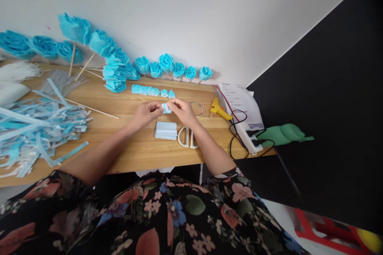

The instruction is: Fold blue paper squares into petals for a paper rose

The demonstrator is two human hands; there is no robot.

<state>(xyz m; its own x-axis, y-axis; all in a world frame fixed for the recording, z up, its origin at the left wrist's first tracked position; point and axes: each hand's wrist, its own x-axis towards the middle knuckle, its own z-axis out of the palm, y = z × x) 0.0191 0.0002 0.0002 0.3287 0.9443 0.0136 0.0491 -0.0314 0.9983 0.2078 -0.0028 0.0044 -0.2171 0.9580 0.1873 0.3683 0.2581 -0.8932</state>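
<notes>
Between my two hands is a small light blue and white piece of paper. My left hand pinches its left edge, and my right hand pinches its right side. Just beyond lies a row of small blue petal pieces, with two more at its right end. Below my hands rests a stack of pale rectangular sheets. White-handled scissors lie beside the stack, partly hidden under my right forearm.
Blue paper flowers line the wall, some on sticks. Blue and white strips heap at the left. A ring, yellow glue gun, printed sheet and power strip with black cables lie right. A thin stick lies left.
</notes>
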